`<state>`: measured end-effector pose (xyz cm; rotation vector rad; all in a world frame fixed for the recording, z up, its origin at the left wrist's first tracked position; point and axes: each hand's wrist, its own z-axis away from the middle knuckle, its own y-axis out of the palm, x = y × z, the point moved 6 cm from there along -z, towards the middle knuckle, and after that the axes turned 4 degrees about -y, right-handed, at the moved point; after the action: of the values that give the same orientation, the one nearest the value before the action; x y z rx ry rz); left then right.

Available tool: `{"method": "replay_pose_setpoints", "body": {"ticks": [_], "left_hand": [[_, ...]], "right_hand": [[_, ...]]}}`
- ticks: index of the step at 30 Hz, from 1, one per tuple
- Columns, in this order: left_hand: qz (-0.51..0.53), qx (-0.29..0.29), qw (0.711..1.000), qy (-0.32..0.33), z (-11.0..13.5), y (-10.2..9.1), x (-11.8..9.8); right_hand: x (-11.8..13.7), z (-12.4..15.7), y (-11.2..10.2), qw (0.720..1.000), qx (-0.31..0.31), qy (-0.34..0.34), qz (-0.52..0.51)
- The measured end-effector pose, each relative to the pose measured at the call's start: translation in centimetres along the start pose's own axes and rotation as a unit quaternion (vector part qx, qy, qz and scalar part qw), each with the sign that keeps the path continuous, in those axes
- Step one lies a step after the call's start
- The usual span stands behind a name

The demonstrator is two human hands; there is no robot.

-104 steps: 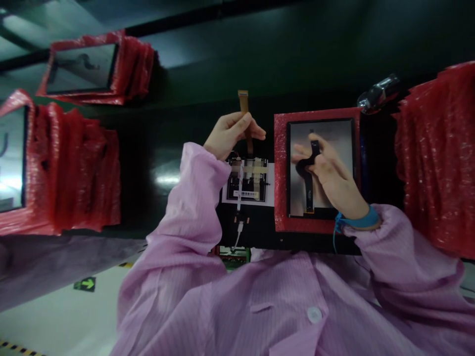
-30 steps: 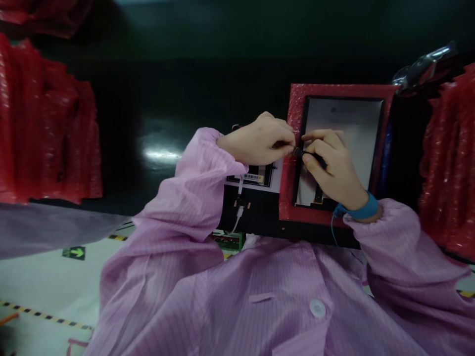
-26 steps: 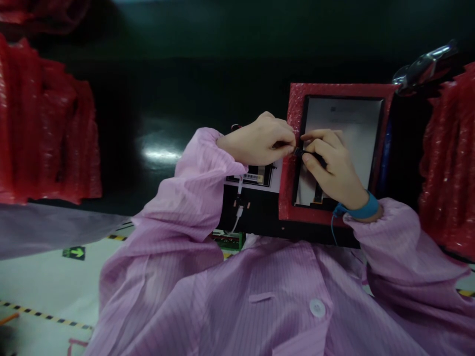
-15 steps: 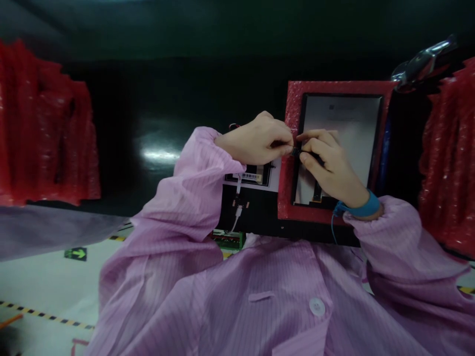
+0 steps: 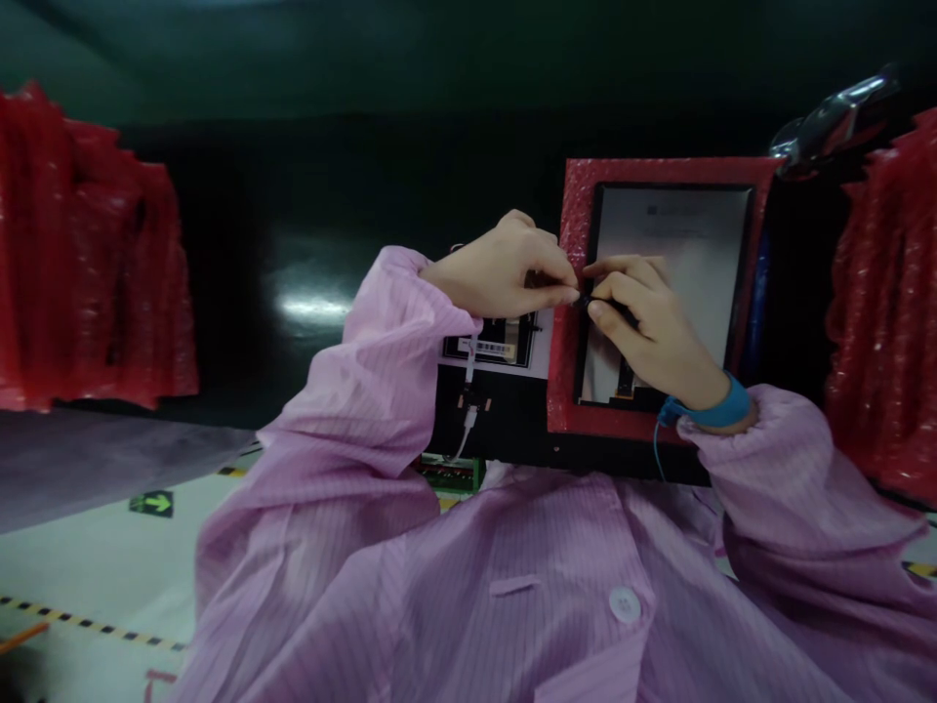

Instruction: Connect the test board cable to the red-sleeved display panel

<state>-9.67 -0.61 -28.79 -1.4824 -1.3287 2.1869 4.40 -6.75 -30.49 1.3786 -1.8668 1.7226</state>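
Note:
My left hand (image 5: 505, 276) and my right hand (image 5: 648, 327) meet fingertip to fingertip over the left edge of a display panel (image 5: 688, 244) that lies on a red bubble-wrap sheet (image 5: 578, 391). Both hands are closed in a pinch on the end of the panel's black flex cable (image 5: 590, 303). What else my left fingers hold is hidden. Under my left hand sits a small test board (image 5: 498, 344) on white paper, with a thin white cable (image 5: 468, 415) running toward me. A blue wrist strap (image 5: 713, 410) circles my right wrist.
Stacks of red bubble wrap stand at the far left (image 5: 88, 254) and far right (image 5: 885, 303). A shiny dark tool (image 5: 835, 117) lies beyond the panel at the upper right. The dark glossy bench (image 5: 307, 225) stretches left of the hands.
My left hand, which held a brown flex strip up above the test board, has come down to my right hand at the panel's left edge. In the last second both hands barely shift.

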Motion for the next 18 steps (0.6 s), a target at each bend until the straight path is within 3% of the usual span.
{"method": "replay_pose_setpoints", "body": {"ticks": [11,18], "left_hand": [[-0.009,-0.022,1.0,-0.003,-0.05,-0.36,-0.35],[-0.012,-0.022,1.0,-0.015,-0.23,0.5,-0.19]], "right_hand": [[0.26,0.06,-0.08,1.0,-0.016,-0.017,0.01],[0.75,0.27,0.7,1.0,-0.003,-0.014,0.014]]}}
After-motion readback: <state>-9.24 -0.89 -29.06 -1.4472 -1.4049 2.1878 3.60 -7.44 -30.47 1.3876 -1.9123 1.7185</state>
